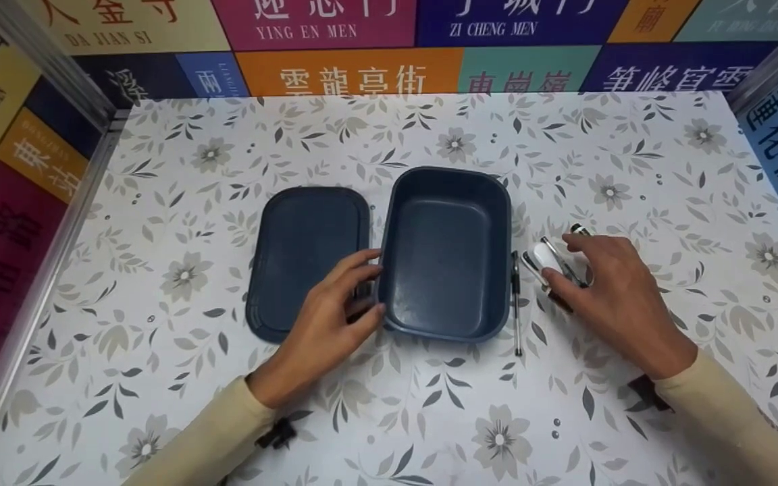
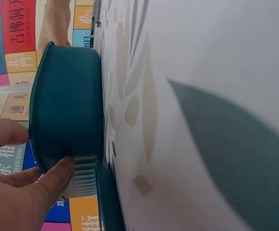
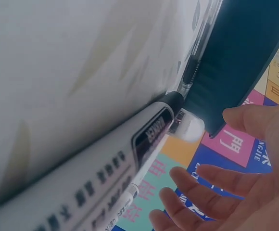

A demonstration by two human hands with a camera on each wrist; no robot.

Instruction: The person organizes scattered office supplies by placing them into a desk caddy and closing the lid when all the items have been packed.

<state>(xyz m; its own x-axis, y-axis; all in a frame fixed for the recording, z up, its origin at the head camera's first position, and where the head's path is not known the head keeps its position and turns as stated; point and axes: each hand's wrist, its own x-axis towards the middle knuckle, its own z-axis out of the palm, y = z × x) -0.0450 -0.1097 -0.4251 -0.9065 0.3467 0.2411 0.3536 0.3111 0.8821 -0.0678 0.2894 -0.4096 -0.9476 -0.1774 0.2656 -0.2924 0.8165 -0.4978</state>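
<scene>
Bare left hand [image 1: 325, 324] rested against near-left wall of dark blue lunch box [image 1: 444, 253], thumb and fingers loosely curved on its outer side, not wrapped round it; same contact seen in left wrist view [image 2: 14, 192], thumb against box wall [image 2: 67, 110]. Lay partly over right edge of matching dark blue lid [image 1: 304, 260].

Bare right hand [image 1: 615, 297] hovered over pens, fingers spread and slightly bent, fingertips [image 1: 554, 277] touching white marker [image 1: 546, 260]; grip not closed round it. Seen in right wrist view with fingers apart [image 3: 235, 192], marker [image 3: 106, 173] lying flat on table beside box edge [image 3: 240, 62].

Sat open and upright mid-table, box hollow bare. Lay flat just left of box, lid, touching or nearly so. Lay just right of box, thin black pen [image 1: 516, 304], parallel to its side. Covered table, floral cloth [image 1: 159, 378]. Cream sleeves [image 1: 220, 432] on both arms. Coloured sign panels [image 1: 355, 71] behind.
</scene>
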